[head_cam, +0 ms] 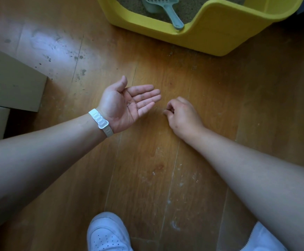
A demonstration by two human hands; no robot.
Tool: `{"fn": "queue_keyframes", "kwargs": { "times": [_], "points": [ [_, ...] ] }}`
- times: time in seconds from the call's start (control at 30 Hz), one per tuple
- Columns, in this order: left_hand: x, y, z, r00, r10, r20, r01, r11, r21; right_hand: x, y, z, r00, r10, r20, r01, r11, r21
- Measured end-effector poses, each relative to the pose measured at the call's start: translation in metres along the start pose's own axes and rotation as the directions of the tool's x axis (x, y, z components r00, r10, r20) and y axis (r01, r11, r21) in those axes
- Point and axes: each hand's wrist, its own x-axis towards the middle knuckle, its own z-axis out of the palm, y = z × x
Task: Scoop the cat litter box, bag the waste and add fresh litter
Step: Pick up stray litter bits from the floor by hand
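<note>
Left hand at centre frame: palm up, fingers straight and released, carrying a few litter grains. Right hand just beside it, clenched over wooden floor, fingertips pinched; contents too small to tell. Yellow litter box at top of frame, scoop lying inside.

wood floor: dusty smudges, white specks | my left sneaker and right sneaker: white, bottom edge | wristband: white, my left wrist | cardboard boxes: beige, far left
</note>
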Motion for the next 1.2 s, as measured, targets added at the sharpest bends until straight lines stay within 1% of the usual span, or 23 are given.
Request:
{"fn": "queue_keyframes", "kwargs": {
  "times": [0.23, 0.33, 0.43, 0.57, 0.7, 0.8, 0.9, 0.97, 1.03, 1.1, 1.2],
  "points": [
    [0.004, 0.000, -0.001, 1.000, -0.008, -0.005, 0.008, 1.000, 0.000, 0.001, -0.005, -0.001, 0.997, -0.041, 0.067, 0.049, 0.991, -0.123],
    [0.004, -0.001, -0.002, 1.000, -0.010, -0.004, 0.010, 1.000, 0.006, 0.003, -0.010, -0.003, 0.993, -0.008, 0.118, 0.032, 0.979, -0.202],
    [0.004, -0.001, -0.003, 1.000, -0.010, -0.007, 0.010, 1.000, 0.010, 0.004, -0.014, -0.004, 0.991, 0.022, 0.131, 0.007, 0.976, -0.217],
    [0.002, -0.002, -0.003, 1.000, -0.008, -0.003, 0.008, 1.000, 0.017, 0.003, -0.013, -0.009, 0.989, 0.050, 0.137, -0.032, 0.991, -0.132],
    [0.002, -0.003, -0.002, 1.000, 0.020, -0.010, -0.020, 1.000, 0.021, -0.006, -0.022, -0.019, 0.998, 0.040, 0.050, -0.042, 0.998, 0.047],
    [0.001, -0.005, 0.001, 0.999, 0.044, -0.004, -0.044, 0.999, 0.005, -0.015, -0.048, -0.030, 0.999, -0.017, -0.047, 0.027, 0.977, 0.211],
    [-0.002, -0.004, 0.003, 0.996, 0.022, 0.082, -0.018, 0.998, -0.052, -0.021, -0.081, -0.041, 0.992, -0.101, -0.074, 0.120, 0.934, 0.337],
    [-0.005, 0.000, 0.004, 0.987, -0.009, 0.158, 0.026, 0.994, -0.104, -0.022, -0.098, -0.046, 0.983, -0.156, -0.101, 0.182, 0.917, 0.354],
    [-0.007, 0.003, 0.007, 0.979, -0.024, 0.202, 0.057, 0.985, -0.160, -0.022, -0.108, -0.050, 0.979, -0.184, -0.093, 0.205, 0.917, 0.341],
    [-0.010, 0.005, 0.009, 0.975, -0.021, 0.223, 0.065, 0.980, -0.190, -0.021, -0.111, -0.054, 0.975, -0.208, -0.077, 0.222, 0.922, 0.316],
    [-0.014, 0.006, 0.011, 0.976, -0.004, 0.218, 0.049, 0.978, -0.201, -0.021, -0.109, -0.058, 0.967, -0.241, -0.083, 0.255, 0.918, 0.303]
  ]
}}
